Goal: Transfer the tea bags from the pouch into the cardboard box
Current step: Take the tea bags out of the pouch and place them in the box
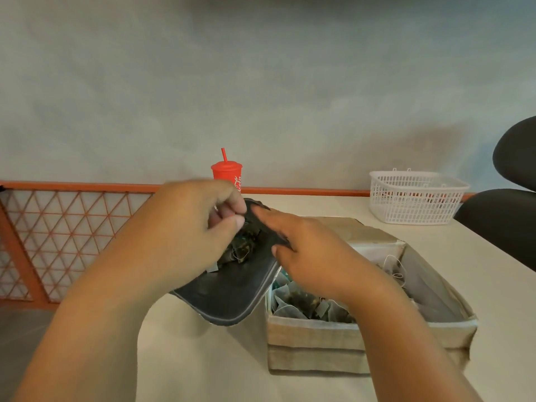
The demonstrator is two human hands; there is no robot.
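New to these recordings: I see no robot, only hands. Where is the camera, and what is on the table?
There is no machine: a person works with bare hands, and the one picture comes from a camera worn on their head, looking down. The left hand grips the upper rim of a dark pouch, holding it open; tea bags show inside. The right hand reaches to the pouch's mouth with straight fingers; whether it pinches anything is unclear. Beside it on the table stands an open cardboard box holding more bags. Behind are a red cup and a white basket.
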